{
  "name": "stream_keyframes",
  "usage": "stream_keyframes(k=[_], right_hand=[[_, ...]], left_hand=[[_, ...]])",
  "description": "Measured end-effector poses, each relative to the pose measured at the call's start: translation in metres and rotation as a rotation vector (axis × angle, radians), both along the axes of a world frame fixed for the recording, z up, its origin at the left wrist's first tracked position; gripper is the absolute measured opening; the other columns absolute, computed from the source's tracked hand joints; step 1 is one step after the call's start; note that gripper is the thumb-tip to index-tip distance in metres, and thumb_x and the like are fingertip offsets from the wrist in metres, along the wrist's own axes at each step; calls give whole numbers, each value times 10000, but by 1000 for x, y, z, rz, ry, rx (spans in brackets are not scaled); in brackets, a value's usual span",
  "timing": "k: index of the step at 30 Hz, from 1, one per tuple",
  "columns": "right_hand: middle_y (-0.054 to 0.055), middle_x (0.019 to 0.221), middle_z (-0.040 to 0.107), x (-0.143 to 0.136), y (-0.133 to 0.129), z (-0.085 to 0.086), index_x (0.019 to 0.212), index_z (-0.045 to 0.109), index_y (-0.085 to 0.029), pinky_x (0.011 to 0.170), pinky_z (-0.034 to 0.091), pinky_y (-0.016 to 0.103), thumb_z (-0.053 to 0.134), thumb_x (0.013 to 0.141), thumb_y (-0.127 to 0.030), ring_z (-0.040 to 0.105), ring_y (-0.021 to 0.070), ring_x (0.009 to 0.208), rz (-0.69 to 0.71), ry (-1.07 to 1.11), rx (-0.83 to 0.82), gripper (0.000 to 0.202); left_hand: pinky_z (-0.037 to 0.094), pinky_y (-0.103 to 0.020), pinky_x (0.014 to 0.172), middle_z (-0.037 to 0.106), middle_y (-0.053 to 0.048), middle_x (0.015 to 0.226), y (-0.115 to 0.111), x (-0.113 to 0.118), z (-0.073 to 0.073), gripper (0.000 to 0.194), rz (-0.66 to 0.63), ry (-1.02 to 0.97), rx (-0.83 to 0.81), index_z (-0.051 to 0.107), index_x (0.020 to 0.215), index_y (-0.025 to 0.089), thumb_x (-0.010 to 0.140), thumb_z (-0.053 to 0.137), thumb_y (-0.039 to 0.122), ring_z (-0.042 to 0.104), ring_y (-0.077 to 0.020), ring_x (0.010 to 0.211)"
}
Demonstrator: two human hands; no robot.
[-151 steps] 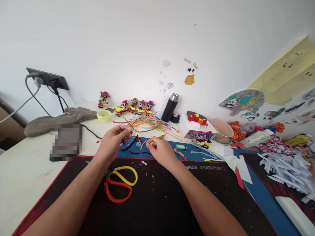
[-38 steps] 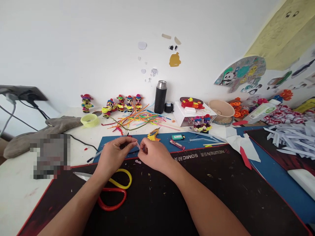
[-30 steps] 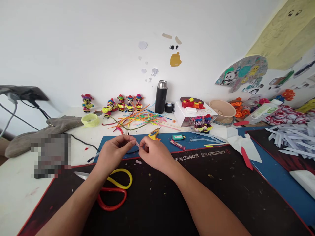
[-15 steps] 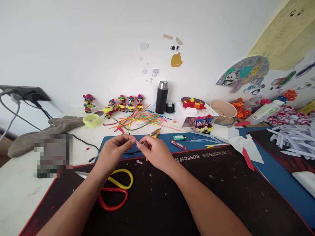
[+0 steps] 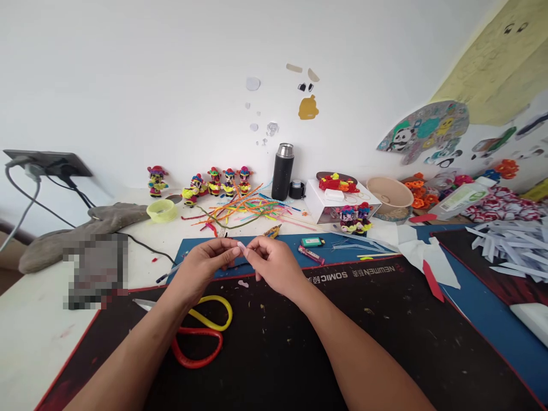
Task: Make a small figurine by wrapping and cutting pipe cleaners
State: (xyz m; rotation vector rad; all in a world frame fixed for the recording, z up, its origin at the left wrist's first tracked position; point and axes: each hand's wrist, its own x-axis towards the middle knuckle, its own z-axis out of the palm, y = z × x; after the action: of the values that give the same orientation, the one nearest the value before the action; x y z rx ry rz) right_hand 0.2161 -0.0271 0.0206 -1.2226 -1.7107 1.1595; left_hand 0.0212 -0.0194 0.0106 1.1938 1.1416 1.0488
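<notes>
Above the far part of the black desk mat [image 5: 325,342], my left hand [image 5: 208,261] and my right hand [image 5: 274,264] meet, fingertips pinched together. Between them is a small pale pinkish strip [image 5: 242,246]; its material is unclear. Both hands hold it, and the fingers hide part of it. A similar pale scrap [image 5: 243,283] lies on the mat just below. Scissors [image 5: 204,330] with one yellow and one red handle rest under my left wrist, their blades partly covered by my forearm.
Behind my hands lie loose colourful pipe cleaners [image 5: 248,205], a black thermos [image 5: 283,171] and several small figures [image 5: 229,181]. A pink lighter [image 5: 311,254] and a green box [image 5: 313,242] lie to the right. White strips [image 5: 509,242] are heaped far right; yellow tape [image 5: 161,210] stands left.
The pale strip sits at a slightly different angle between my fingertips, and more of its upper end shows. My hands stay together. The whole view has shifted slightly.
</notes>
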Motion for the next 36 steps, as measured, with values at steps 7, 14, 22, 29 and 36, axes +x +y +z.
stream_keyframes(k=[7, 14, 22, 29, 36], right_hand=[[-72, 580, 546, 0, 1, -2, 853, 622, -217, 496, 417, 218, 604, 997, -299, 587, 109, 468, 45, 8, -37, 167], [-61, 591, 572, -1, -3, -2, 840, 640, -220, 500, 373, 225, 628, 990, -320, 574, 106, 479, 64, -107, 11, 181], [-49, 639, 603, 0, -1, 0, 887, 656, -216, 519, 383, 226, 606, 1005, -298, 594, 106, 510, 38, -129, -11, 152], [-53, 669, 625, -1, 0, -1, 916, 652, -213, 520, 432, 225, 590, 1007, -264, 607, 102, 492, 44, -87, -49, 122], [-65, 620, 595, -2, 0, -2, 890, 638, -214, 505, 430, 220, 588, 997, -242, 596, 104, 474, 32, -24, -55, 121]], left_hand=[[399, -242, 598, 654, 6, 694, 0, 8, 5, 366, 20, -9, 4, 785, 757, 192, 652, 942, 505, 495, -133, 645], [401, -253, 622, 668, 0, 733, 0, 0, 4, 359, 5, 55, 27, 766, 758, 199, 707, 900, 528, 509, -143, 665], [409, -261, 629, 669, 0, 690, -2, 3, 8, 351, 93, 111, 37, 767, 745, 201, 674, 902, 518, 525, -155, 660], [426, -267, 628, 666, -4, 656, -3, 7, 7, 370, 144, 98, 87, 778, 747, 198, 688, 891, 546, 553, -160, 652], [437, -266, 626, 683, -11, 670, -2, 6, 2, 346, 147, 45, 73, 788, 778, 191, 701, 903, 508, 559, -158, 650]])
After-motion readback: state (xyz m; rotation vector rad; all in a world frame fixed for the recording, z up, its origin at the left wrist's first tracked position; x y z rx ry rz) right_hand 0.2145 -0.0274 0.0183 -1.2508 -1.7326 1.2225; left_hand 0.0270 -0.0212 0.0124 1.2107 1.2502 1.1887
